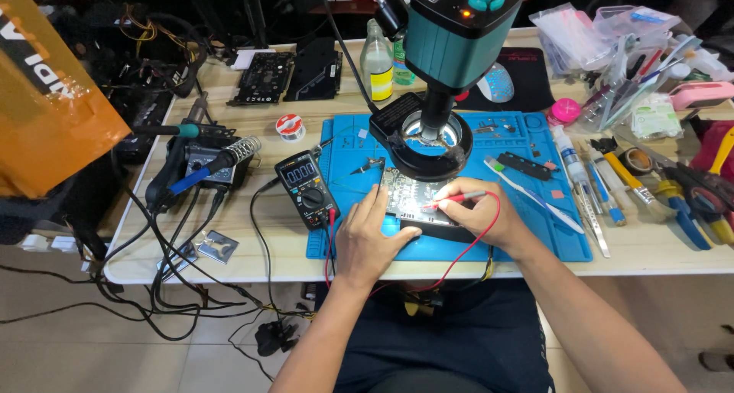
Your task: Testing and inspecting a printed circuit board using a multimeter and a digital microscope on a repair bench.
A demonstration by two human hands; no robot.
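A flat rectangular circuit board (410, 198), pale and densely dotted with small metallic parts, lies on the blue rubbery work mat (527, 236) on the light wood-grain tabletop (650, 248), directly under the teal metal microscope (451, 41) with its round black ring light (428, 144). The left hand (368, 240) rests palm down on the board's left edge, fingers spread flat and closed on nothing. The right hand (478, 209) has its grip pinched together on a thin red probe (451, 200), whose tip touches the board's surface; its red lead (478, 244) loops off the near edge of the mat. Just left of the board a black, blocky handheld multimeter (306, 188) with a grey screen and round dial straddles the mat's edge. A white-bristled toothbrush with a clear handle (527, 194) lies on the mat to the right. Farther left, a soldering iron in a coiled wire holder (229, 157) sits near a small spool of solder (290, 127). At the far right a clear plastic holder (627, 83) stands packed with slim tools and pens, and a clear glass bottle with a yellow label (377, 63) stands behind the mat.
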